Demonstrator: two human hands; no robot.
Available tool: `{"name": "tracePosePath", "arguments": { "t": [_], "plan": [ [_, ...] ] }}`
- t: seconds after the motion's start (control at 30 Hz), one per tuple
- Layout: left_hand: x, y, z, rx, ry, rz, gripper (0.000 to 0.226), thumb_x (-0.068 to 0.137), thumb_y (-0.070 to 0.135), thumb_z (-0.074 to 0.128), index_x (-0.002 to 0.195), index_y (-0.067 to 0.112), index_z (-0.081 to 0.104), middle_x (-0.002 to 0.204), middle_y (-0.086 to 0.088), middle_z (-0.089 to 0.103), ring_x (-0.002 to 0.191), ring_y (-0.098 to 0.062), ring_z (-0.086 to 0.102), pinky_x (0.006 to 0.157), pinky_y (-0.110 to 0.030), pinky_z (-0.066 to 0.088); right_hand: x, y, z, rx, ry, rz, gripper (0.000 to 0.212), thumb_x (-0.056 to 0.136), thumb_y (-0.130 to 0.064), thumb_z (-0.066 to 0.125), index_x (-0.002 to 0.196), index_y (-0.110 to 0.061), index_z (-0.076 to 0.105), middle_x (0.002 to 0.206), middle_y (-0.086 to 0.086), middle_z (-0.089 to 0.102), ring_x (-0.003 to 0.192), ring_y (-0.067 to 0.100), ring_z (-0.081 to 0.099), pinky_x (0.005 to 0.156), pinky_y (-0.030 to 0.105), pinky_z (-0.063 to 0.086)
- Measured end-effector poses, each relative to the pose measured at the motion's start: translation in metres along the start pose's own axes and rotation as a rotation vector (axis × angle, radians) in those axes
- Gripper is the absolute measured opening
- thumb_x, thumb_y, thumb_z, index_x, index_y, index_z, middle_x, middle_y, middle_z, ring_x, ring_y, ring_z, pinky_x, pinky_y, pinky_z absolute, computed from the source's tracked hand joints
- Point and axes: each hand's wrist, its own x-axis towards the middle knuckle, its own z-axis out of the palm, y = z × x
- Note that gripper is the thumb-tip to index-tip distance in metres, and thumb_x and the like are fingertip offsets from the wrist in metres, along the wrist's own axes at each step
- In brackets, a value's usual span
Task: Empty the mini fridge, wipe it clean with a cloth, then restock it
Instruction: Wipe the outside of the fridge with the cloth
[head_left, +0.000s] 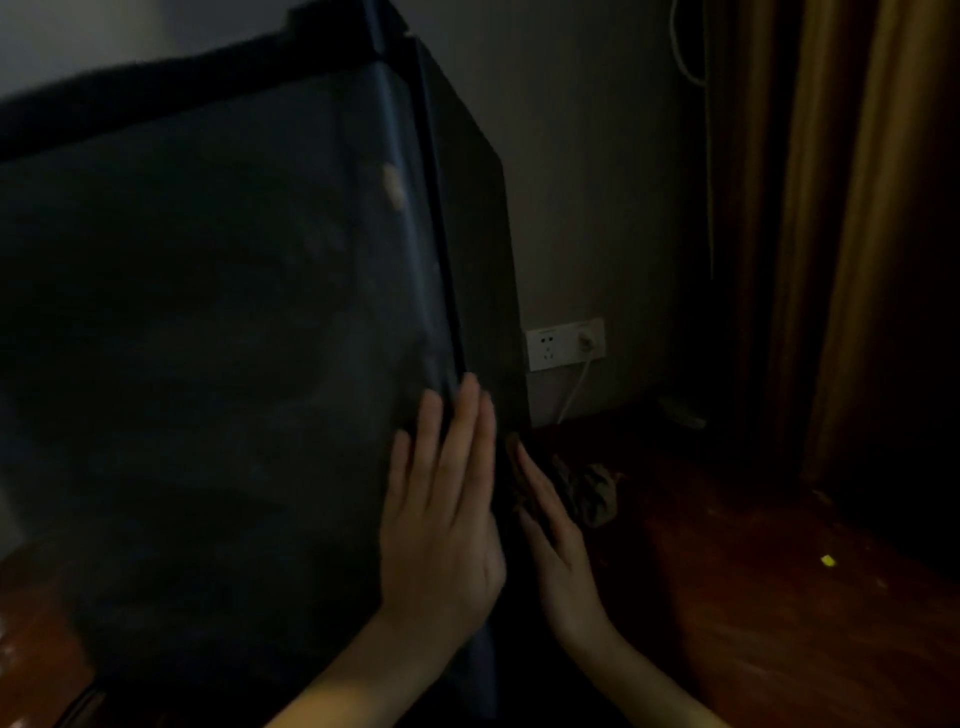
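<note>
Mini fridge (234, 322), dark and shut, fills the left of the view and stands on a reddish wooden surface (753, 597). The left hand (441, 519) lies flat and released on the door's right edge, fingers straight. The right hand (556, 545), fingers extended, touches the fridge's side corner. A crumpled cloth (589, 491) lies just behind it, below the wall socket (566, 343).

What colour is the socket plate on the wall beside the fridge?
White. The socket plate shows best in the head view, the only one.
</note>
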Motion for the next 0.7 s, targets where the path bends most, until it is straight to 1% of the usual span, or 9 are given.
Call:
{"name": "tracePosePath", "arguments": {
  "t": [0.1, 0.17, 0.3, 0.37, 0.43, 0.5, 0.53, 0.63, 0.7],
  "plan": [
    [0.012, 0.019, 0.034, 0.05, -0.057, 0.012, 0.078, 0.084, 0.012, 0.035, 0.154, 0.009, 0.0, 0.162, -0.002, -0.004, 0.149, -0.022, 0.0, 0.121, -0.036, 0.0, 0.011, -0.006, -0.022, 0.02, 0.044, 0.053, 0.048, 0.1, -0.005, 0.04, 0.14, -0.031, 0.043, 0.143, -0.022, 0.046, 0.135, -0.002, 0.039, 0.117, 0.036, 0.029],
    [0.021, 0.03, 0.056, 0.072, -0.1, 0.024, 0.079, 0.083, 0.015, 0.037, 0.153, 0.005, 0.001, 0.162, -0.007, -0.005, 0.149, -0.022, -0.002, 0.121, -0.035, -0.001, 0.022, -0.015, -0.034, -0.006, 0.093, 0.054, 0.048, 0.099, -0.003, 0.041, 0.131, -0.038, 0.049, 0.132, -0.029, 0.053, 0.128, -0.006, 0.045, 0.113, 0.03, 0.034],
    [0.031, 0.038, 0.075, 0.037, -0.191, 0.054, 0.079, 0.081, 0.02, 0.037, 0.152, 0.002, 0.006, 0.161, -0.01, 0.001, 0.149, -0.023, 0.006, 0.121, -0.034, 0.0, 0.048, -0.049, -0.051, -0.016, 0.159, -0.01, 0.05, 0.097, 0.007, 0.038, 0.124, -0.033, 0.053, 0.13, -0.021, 0.053, 0.113, -0.016, 0.052, 0.089, 0.003, 0.042],
    [0.031, 0.037, 0.073, -0.016, -0.28, 0.062, 0.078, 0.083, 0.024, 0.036, 0.152, 0.003, 0.009, 0.16, -0.01, 0.01, 0.148, -0.022, 0.013, 0.121, -0.033, 0.006, 0.061, -0.07, -0.054, -0.003, 0.17, -0.038, 0.049, 0.098, 0.007, 0.036, 0.127, -0.029, 0.05, 0.124, -0.022, 0.055, 0.102, -0.024, 0.053, 0.079, -0.002, 0.04],
    [0.031, 0.035, 0.069, -0.024, -0.356, 0.088, 0.073, 0.085, 0.027, 0.037, 0.151, 0.004, 0.015, 0.16, -0.009, 0.013, 0.147, -0.021, 0.017, 0.12, -0.032, 0.01, 0.073, -0.092, -0.05, 0.008, 0.202, -0.078, 0.047, 0.099, 0.005, 0.035, 0.129, -0.029, 0.049, 0.121, -0.02, 0.057, 0.101, -0.021, 0.054, 0.084, 0.0, 0.042],
    [0.034, 0.029, 0.062, -0.045, -0.383, 0.115, 0.072, 0.087, 0.031, 0.04, 0.151, 0.007, 0.017, 0.162, -0.007, 0.009, 0.147, -0.017, 0.017, 0.12, -0.029, 0.011, 0.083, -0.116, -0.041, -0.019, 0.231, -0.145, 0.047, 0.1, 0.002, 0.036, 0.132, -0.03, 0.05, 0.132, -0.014, 0.055, 0.116, -0.01, 0.052, 0.104, 0.014, 0.039],
    [0.035, 0.024, 0.056, -0.071, -0.377, 0.125, 0.075, 0.087, 0.032, 0.043, 0.152, 0.007, 0.015, 0.162, -0.006, 0.006, 0.147, -0.015, 0.016, 0.12, -0.027, 0.013, 0.089, -0.13, -0.036, -0.033, 0.239, -0.173, 0.047, 0.1, 0.002, 0.037, 0.135, -0.028, 0.05, 0.135, -0.015, 0.052, 0.119, -0.007, 0.049, 0.106, 0.015, 0.036],
    [0.046, -0.002, 0.023, -0.172, -0.33, 0.164, 0.082, 0.085, 0.027, 0.044, 0.154, 0.008, 0.004, 0.162, -0.004, 0.004, 0.148, -0.014, 0.015, 0.116, -0.023, 0.023, 0.11, -0.171, -0.021, -0.078, 0.25, -0.268, 0.049, 0.101, -0.001, 0.036, 0.14, -0.029, 0.046, 0.13, -0.027, 0.048, 0.117, -0.014, 0.045, 0.105, 0.013, 0.031],
    [0.06, -0.024, -0.006, -0.197, -0.303, 0.165, 0.083, 0.08, 0.02, 0.046, 0.154, 0.008, 0.009, 0.162, -0.004, 0.01, 0.148, -0.016, 0.015, 0.116, -0.022, 0.022, 0.124, -0.199, -0.011, -0.112, 0.255, -0.388, 0.05, 0.101, -0.002, 0.038, 0.14, -0.033, 0.043, 0.13, -0.029, 0.046, 0.12, -0.016, 0.042, 0.107, 0.016, 0.03]
  ]
}}
